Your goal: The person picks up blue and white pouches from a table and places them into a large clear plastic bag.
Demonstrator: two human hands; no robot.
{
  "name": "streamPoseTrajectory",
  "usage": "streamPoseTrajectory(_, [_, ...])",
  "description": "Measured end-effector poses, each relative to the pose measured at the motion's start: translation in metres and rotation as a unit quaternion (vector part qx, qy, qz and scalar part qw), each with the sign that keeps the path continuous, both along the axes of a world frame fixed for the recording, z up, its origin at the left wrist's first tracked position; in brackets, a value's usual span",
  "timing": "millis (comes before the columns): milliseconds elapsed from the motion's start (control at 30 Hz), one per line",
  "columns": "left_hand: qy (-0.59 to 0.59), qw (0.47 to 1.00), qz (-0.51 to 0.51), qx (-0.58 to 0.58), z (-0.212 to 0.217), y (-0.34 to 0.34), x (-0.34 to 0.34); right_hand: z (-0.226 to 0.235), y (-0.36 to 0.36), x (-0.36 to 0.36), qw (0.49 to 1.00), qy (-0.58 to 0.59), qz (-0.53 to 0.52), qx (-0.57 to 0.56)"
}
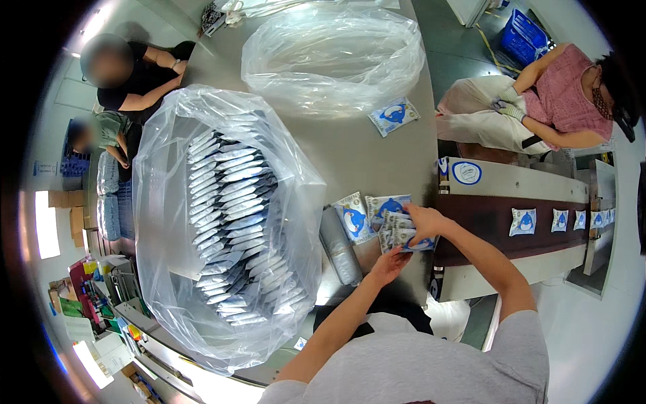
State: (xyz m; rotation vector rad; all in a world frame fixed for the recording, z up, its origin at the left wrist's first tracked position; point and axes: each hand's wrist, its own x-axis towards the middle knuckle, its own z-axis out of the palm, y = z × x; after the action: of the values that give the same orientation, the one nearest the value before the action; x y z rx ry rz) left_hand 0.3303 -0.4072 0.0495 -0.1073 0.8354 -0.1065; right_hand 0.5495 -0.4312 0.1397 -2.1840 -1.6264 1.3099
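Note:
Small white-and-blue packets, stacked in a bunch (396,233), are held between my two hands at the right edge of the metal table. My right hand (425,223) wraps over the bunch from the right and above. Below it, my left hand (390,265) has its fingers closed against the bunch's lower edge. Close beside them lie a flat packet (354,218) and another packet (385,207), partly hidden by the bunch. A grey, rolled plastic bundle (340,248) rests left of these. Farther left, a large see-through bag (161,249) holds rows of upright packets (232,195).
A second see-through bag (330,64) lies opened out at the far end, with a loose packet (394,116) near it. On the right, a brown conveyor belt (471,222) carries spaced packets (522,221). A person (565,94) sits beyond it; others sit at far left.

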Motion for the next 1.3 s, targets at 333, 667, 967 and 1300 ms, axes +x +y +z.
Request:
streamPoseTrajectory(333, [0.021,0.988,0.142,0.05,0.027,-0.001,0.014,0.027,0.035,-0.021,0.967,-0.186,0.134,0.114])
streamPoseTrajectory(667, [0.037,0.912,0.061,0.404,0.074,0.04,0.03,0.039,0.043,-0.014,0.983,0.109,-0.086,0.116])
streamPoseTrajectory(967, [0.07,0.304,-0.167,0.935,0.406,0.198,-0.13,0.138,0.087,-0.093,0.778,0.531,-0.287,0.175])
streamPoseTrajectory(1300, [0.48,0.104,-0.301,0.817,0.402,0.377,-0.287,0.186,0.327,-0.311,0.888,-0.219,0.154,0.373])
